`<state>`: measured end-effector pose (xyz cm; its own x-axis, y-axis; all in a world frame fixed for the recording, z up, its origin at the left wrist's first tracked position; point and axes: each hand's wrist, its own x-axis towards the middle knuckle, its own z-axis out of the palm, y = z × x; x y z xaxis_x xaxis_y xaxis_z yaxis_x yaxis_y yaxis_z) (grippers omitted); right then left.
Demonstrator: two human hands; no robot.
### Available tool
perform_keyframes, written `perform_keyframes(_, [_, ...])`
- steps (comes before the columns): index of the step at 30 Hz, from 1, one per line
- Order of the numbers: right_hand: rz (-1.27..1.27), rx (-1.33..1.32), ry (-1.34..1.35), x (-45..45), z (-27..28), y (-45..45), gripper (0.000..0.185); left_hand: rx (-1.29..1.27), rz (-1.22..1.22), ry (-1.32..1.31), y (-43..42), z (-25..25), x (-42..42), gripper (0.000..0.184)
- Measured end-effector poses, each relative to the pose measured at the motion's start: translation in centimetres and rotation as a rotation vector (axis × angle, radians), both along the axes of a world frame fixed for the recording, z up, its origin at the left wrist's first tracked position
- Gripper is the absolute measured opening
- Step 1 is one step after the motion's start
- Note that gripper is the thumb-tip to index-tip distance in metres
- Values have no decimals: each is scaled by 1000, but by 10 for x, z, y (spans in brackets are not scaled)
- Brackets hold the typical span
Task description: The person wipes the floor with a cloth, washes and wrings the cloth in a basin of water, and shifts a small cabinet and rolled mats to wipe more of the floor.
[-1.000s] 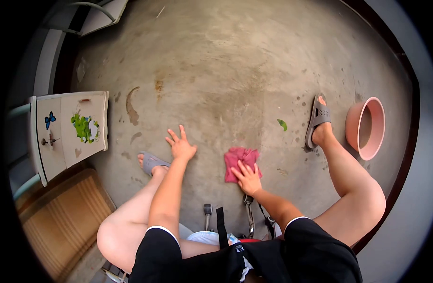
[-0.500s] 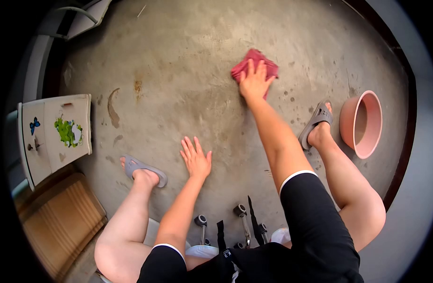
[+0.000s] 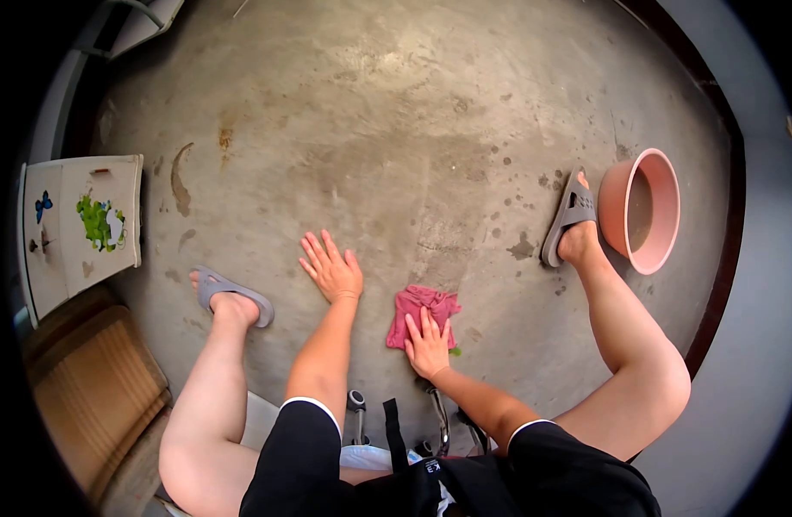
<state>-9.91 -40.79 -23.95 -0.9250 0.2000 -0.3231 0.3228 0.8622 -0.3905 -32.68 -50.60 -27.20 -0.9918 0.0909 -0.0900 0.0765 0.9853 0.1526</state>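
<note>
A pink-red cloth [image 3: 409,303] lies crumpled on the grey floor [image 3: 327,112], a little below the middle of the view. My right hand [image 3: 428,346] rests flat on its lower part with the fingers spread. A bit of green [image 3: 455,351] shows at the cloth's lower right edge. To the left of the cloth, my left hand [image 3: 334,270] is over the bare floor, palm down, fingers apart and holding nothing. Dark wet spots and brown stains mark the floor.
A pink basin [image 3: 616,207] stands at the right beside my slippered foot [image 3: 575,215], near the wall. On the left are a white cabinet [image 3: 60,198] with stickers and a brown chair [image 3: 99,388]. Metal legs with casters [image 3: 355,401] show below my hands.
The cloth under my right hand went far forward, then came back close to my body. The green leaf is no longer out in the open. My left hand shifted slightly.
</note>
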Motion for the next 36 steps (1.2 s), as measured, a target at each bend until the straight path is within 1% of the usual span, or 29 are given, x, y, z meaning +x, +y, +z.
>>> perform_keyframes(3, [-31, 44, 108, -55, -1, 12, 67, 11, 3, 36, -3, -1, 4, 68])
perform_keyframes(8, [-206, 236, 296, -233, -6, 68, 65, 27, -5, 54, -4, -1, 1, 67])
perform_keyframes(10, [-277, 306, 353, -287, -17, 106, 64, 29, -6, 52, -5, -2, 0, 67])
perform_keyframes(13, [-394, 438, 286, -328, -22, 161, 63, 29, -9, 43, -5, 1, 0, 68])
perform_keyframes(15, [-496, 471, 227, -327, -24, 181, 63, 40, -11, 58, -10, -4, -2, 68])
perform_keyframes(16, [-493, 479, 225, -318, -24, 183, 63, 47, -17, 69, -11, -6, -1, 68])
perform_keyframes(19, [-635, 469, 173, -255, -20, 173, 65, 15, -19, 69, -12, -7, -3, 69])
perform_keyframes(22, [-708, 437, 86, -153, -16, 125, 69, 12, -21, 90, -12, -7, -3, 69])
perform_keyframes(24, [-686, 337, -22, -79, -6, 80, 73, 15, -28, 94, -11, -7, -2, 68])
perform_keyframes(25, [-683, 242, -71, -46, 0, 58, 76, 19, -25, 97, -11, -7, -1, 68])
perform_keyframes(27, [-702, 123, -143, 7, 1, 23, 79, 19, -27, 104, -9, -7, 0, 67])
perform_keyframes(30, [-732, 87, -99, 16, -8, 16, 78, 17, -36, 119, -11, -8, -1, 67])
perform_keyframes(31, [-743, 95, -67, 3, -9, 27, 76, 19, -33, 120, -11, -9, 0, 67])
perform_keyframes(33, [-716, 152, 36, -38, -15, 67, 75, 16, -24, 128, -10, -11, -2, 67])
perform_keyframes(35, [-639, 195, 183, -96, -20, 119, 70, 2, -17, 95, -12, -13, -2, 67])
perform_keyframes(36, [-603, 212, 208, -128, -20, 147, 68, -5, -9, 95, -12, -13, -2, 67])
